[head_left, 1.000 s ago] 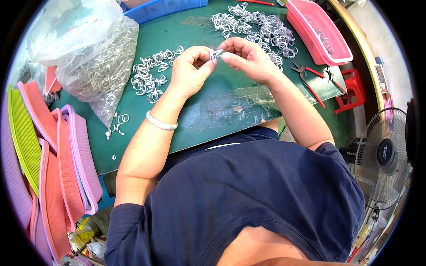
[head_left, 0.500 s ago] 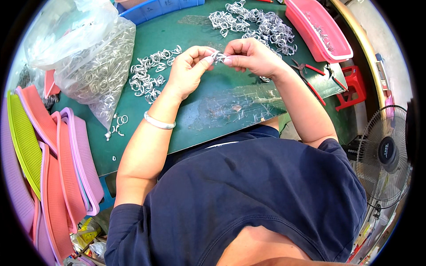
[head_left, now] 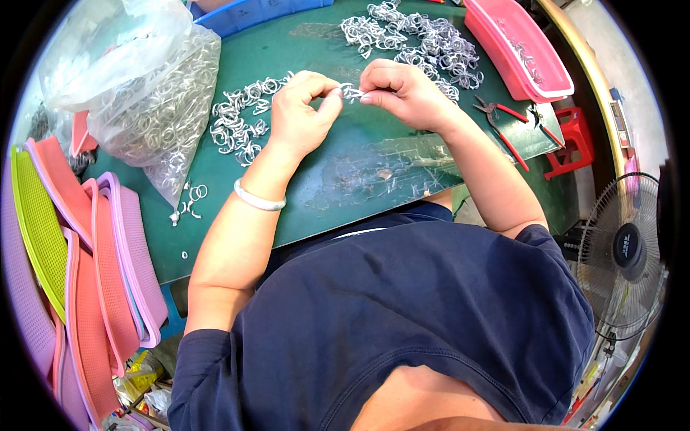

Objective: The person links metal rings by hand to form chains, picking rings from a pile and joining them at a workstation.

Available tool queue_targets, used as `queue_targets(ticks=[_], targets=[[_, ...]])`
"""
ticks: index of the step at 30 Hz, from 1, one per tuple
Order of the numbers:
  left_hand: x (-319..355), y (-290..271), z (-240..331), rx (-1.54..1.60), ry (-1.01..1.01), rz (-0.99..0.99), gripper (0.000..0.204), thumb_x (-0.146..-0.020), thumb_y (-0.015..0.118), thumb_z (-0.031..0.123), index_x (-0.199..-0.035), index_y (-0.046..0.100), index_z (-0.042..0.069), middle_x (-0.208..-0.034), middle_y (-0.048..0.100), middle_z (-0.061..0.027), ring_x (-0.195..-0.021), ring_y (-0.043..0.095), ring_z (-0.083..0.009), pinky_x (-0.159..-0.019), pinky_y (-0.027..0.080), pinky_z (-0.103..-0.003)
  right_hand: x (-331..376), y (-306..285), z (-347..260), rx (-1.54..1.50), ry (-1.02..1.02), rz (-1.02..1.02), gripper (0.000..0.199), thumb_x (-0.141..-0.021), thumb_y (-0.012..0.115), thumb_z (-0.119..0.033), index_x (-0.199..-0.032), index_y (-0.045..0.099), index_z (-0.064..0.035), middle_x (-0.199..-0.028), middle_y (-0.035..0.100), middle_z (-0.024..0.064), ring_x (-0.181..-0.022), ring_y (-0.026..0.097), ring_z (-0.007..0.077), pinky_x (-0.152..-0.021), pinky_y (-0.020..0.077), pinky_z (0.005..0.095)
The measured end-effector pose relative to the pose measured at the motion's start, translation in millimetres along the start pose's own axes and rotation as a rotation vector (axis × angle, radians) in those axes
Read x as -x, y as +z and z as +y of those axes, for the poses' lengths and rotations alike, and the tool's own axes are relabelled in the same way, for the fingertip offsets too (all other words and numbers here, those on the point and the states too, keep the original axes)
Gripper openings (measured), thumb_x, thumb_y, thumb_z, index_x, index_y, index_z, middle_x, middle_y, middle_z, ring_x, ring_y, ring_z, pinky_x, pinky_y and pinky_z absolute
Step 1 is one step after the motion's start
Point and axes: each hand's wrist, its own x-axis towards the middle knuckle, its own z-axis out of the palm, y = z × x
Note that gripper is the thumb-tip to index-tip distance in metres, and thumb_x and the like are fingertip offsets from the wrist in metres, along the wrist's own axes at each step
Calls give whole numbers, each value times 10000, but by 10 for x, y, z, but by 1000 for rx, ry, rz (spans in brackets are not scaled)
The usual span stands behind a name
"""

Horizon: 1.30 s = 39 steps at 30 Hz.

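Observation:
Above the green table (head_left: 323, 187), a small cluster of silver metal rings (head_left: 351, 91) is held between my two hands. My left hand (head_left: 303, 111) pinches its left side between thumb and forefinger; a pale bangle sits on that wrist. Thumb and bent fingers of my right hand (head_left: 404, 95) grip the other side. How many rings they hold is too small to tell. Just left of my left hand lies a loose pile of silver rings (head_left: 233, 128). A bigger ring heap (head_left: 438, 47) spreads beyond my right hand.
A clear plastic bag (head_left: 162, 108) full of rings stands at left. Stacked coloured plastic baskets (head_left: 90, 287) fill the near left. Red-handled pliers (head_left: 503, 129) lie at right, near a pink basket (head_left: 557, 93). A blue bin (head_left: 262, 14) is behind; a fan (head_left: 625, 244) and red stool (head_left: 575, 147) stand right.
My hands have drawn slightly apart, showing more of the rings between them. My left hand has turned a little. The piles look the same.

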Motion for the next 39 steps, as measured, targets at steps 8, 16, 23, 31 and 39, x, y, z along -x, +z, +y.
queue_targets(ticks=[8,16,23,31,39], targets=[[28,61,-76,380,-366,22,49,-783,585,56,-790,609,14,-736,589,-10,-638,532,-68,-580,428,-206,-19,132,-51,-402,405,88,104,-812,593,-95,-859,565,-6,-710,547,11,-643,519,75,-595,435,214],[-29,-59,79,-58,-127,-51,73,-801,586,69,-763,595,7,-755,572,2,-648,508,-65,-560,402,-205,-17,153,42,98,-57,165,114,-814,593,-107,-856,566,-6,-713,552,16,-615,506,84,-569,432,233],[18,66,12,650,-301,87,70,-796,583,69,-772,599,5,-782,567,-23,-680,528,-90,-614,424,-209,-67,148,-158,-495,557,70,119,-811,583,-100,-851,557,9,-700,536,31,-632,514,102,-555,421,259],[-38,-75,-44,262,-302,-113,101,-811,579,101,-750,592,22,-730,538,18,-642,467,-50,-591,387,-198,-46,131,-129,234,-81,123,97,-783,593,-91,-841,571,-17,-754,548,88,-650,554,231,-571,441,298],[-8,-28,-24,526,-397,-92,106,-848,542,124,-801,577,36,-710,514,35,-650,436,-49,-608,372,-191,-11,202,-108,202,-36,203,98,-764,601,-99,-843,578,-45,-768,540,82,-694,562,277,-576,451,335]])
